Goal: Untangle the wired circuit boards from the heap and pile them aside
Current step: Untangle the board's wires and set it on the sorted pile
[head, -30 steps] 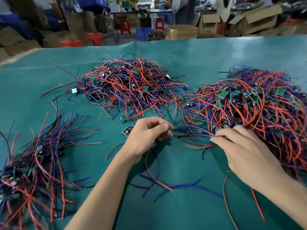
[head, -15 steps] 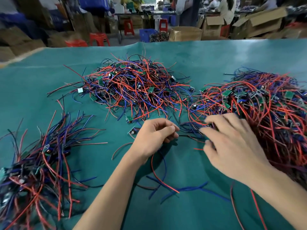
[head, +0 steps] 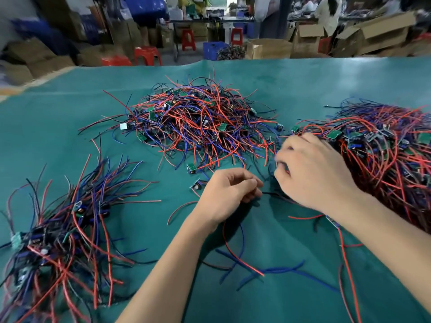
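My left hand (head: pixel 229 194) pinches a black wire (head: pixel 270 194) running rightward — toward my right hand (head: pixel 312 173), fingers curled into the right-edge heap (head: pixel 384 159).

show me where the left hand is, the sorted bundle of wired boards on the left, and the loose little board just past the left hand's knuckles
left hand (head: pixel 227 194), head view, on the back of the hand.
sorted bundle (head: pixel 67 231), head view, on the crossed wires at its middle.
loose board (head: pixel 196 185), head view, on the board itself.
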